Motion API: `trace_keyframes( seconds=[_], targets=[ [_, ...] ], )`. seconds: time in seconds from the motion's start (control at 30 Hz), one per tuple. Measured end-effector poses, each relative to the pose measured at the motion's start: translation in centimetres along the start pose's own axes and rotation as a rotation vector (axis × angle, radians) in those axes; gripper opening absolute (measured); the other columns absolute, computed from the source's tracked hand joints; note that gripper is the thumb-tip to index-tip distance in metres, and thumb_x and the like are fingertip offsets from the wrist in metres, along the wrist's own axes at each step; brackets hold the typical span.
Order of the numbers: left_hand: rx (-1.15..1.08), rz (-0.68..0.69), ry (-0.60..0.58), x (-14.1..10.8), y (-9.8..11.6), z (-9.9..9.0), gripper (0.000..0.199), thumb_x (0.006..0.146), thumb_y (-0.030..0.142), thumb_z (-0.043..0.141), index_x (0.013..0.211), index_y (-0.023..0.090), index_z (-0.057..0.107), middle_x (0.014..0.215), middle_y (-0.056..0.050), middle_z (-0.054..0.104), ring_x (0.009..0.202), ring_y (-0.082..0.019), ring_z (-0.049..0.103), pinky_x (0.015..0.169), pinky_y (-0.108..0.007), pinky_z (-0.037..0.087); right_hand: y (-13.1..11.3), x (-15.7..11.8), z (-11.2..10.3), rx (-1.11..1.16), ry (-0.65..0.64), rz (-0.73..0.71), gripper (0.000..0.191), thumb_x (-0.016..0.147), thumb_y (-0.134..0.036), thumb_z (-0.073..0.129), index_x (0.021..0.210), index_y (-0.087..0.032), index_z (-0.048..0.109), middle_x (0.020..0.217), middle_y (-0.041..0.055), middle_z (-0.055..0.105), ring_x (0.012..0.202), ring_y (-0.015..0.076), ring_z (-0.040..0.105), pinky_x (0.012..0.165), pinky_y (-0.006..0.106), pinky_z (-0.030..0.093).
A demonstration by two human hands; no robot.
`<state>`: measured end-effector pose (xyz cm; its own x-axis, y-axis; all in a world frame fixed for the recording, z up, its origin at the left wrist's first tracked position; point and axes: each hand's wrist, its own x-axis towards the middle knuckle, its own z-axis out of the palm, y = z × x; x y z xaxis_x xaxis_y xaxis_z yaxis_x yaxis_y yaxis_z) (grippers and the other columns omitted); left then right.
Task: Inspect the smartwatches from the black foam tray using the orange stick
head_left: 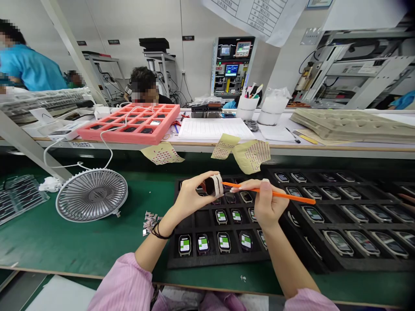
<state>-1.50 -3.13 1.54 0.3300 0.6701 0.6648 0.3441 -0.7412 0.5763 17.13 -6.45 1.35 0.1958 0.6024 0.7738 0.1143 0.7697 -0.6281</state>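
Observation:
My left hand (191, 194) pinches a small watch body (214, 185) by its edges, turned on its side, above a black foam tray (214, 260). In my right hand (267, 205) is a thin orange stick (293, 197), its tip touching or very near the side of the watch body. Rows of watches with green and white screens, such as one watch (224, 242), lie in the tray compartments below my hands. Whether the tip goes into the watch body cannot be made out.
A grey fan (92, 194) stands left, beside small scraps (151, 222). More black trays (337, 263) with watches are at right. The shelf ahead holds a pink tray (129, 137), papers (212, 128) and a white pen cup (247, 108). People are beyond.

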Motion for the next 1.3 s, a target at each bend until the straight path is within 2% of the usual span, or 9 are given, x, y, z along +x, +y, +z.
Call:
trace_keyframes(
  seconds=[0.2,0.37,0.53,0.87,0.97,1.03,1.13,1.2,1.3],
  targets=[
    [0.007,0.006,0.004,0.0,0.1,-0.1,0.048,0.071,0.021,0.077,0.117,0.018,0.065,0.111,-0.007,0.073,0.089,-0.019,0.07,0.071,-0.024,0.057,-0.1,0.1,0.0,-0.007,0.003,-0.033,0.04,0.1,-0.032,0.042,0.076,-0.024,0.073,0.068,0.0017,0.073,0.06,0.0196,0.069,0.058,0.035,0.056],
    [0.009,0.02,0.023,0.0,0.2,0.0,0.048,0.07,0.02,0.078,0.116,0.017,0.065,0.108,-0.007,0.074,0.087,-0.019,0.07,0.071,-0.024,0.056,-0.2,-0.1,-0.1,-0.123,-0.059,-0.071,0.04,0.1,-0.029,0.039,0.08,-0.023,0.074,0.071,0.0035,0.073,0.066,0.0203,0.071,0.062,0.035,0.057],
    [-0.001,0.008,0.022,0.0,0.3,-0.1,0.046,0.071,0.021,0.077,0.115,0.016,0.065,0.107,-0.007,0.074,0.086,-0.017,0.07,0.071,-0.023,0.056,-0.1,-0.1,-0.2,-0.112,-0.072,-0.131,0.039,0.1,-0.023,0.039,0.083,-0.022,0.074,0.073,0.0029,0.074,0.067,0.0189,0.071,0.062,0.033,0.056],
    [0.01,-0.04,-0.017,0.0,1.0,-0.5,0.048,0.072,0.024,0.077,0.117,0.018,0.064,0.108,-0.005,0.073,0.085,-0.016,0.068,0.07,-0.022,0.054,-0.4,-0.1,-0.1,-0.054,-0.037,-0.084,0.039,0.099,-0.03,0.041,0.077,-0.021,0.072,0.067,0.0033,0.072,0.063,0.0196,0.071,0.058,0.034,0.057],
    [0.097,-0.143,-0.126,-0.8,0.8,-2.1,0.05,0.071,0.026,0.078,0.118,0.02,0.064,0.112,-0.004,0.072,0.082,-0.016,0.068,0.068,-0.022,0.052,-0.6,0.2,-0.2,0.002,0.016,-0.108,0.039,0.099,-0.03,0.043,0.075,-0.02,0.072,0.064,0.0025,0.071,0.06,0.0197,0.071,0.055,0.033,0.057],
    [0.215,-0.266,-0.199,-1.8,-0.2,-3.7,0.049,0.07,0.028,0.078,0.117,0.02,0.064,0.116,-0.003,0.071,0.087,-0.018,0.068,0.073,-0.024,0.052,-0.9,0.3,-0.3,0.001,0.067,-0.125,0.039,0.098,-0.03,0.044,0.073,-0.019,0.072,0.063,0.0024,0.07,0.057,0.0196,0.07,0.052,0.034,0.057],
    [0.474,-0.512,-0.302,-3.8,-3.5,-5.9,0.047,0.072,0.032,0.075,0.116,0.02,0.065,0.118,-0.005,0.07,0.106,-0.025,0.065,0.086,-0.028,0.05,-1.1,0.3,-0.2,-0.018,0.104,-0.146,0.039,0.097,-0.032,0.046,0.072,-0.019,0.073,0.063,0.0027,0.07,0.053,0.0191,0.068,0.05,0.034,0.056],
    [0.665,-0.72,-0.412,-5.1,-6.2,-7.0,0.046,0.074,0.034,0.073,0.117,0.021,0.065,0.116,-0.006,0.071,0.105,-0.026,0.065,0.083,-0.028,0.05,-1.1,0.1,0.1,-0.003,0.101,-0.179,0.037,0.097,-0.03,0.047,0.073,-0.019,0.073,0.063,0.0021,0.071,0.053,0.018,0.068,0.05,0.032,0.055],
    [0.756,-0.834,-0.447,-6.4,-9.7,-7.8,0.047,0.071,0.033,0.074,0.114,0.017,0.067,0.11,-0.012,0.072,0.103,-0.031,0.066,0.077,-0.03,0.05,-1.3,-0.1,0.6,0.01,0.07,-0.183,0.037,0.098,-0.028,0.046,0.075,-0.019,0.073,0.064,0.0013,0.071,0.054,0.0165,0.069,0.05,0.029,0.055]
  ],
)
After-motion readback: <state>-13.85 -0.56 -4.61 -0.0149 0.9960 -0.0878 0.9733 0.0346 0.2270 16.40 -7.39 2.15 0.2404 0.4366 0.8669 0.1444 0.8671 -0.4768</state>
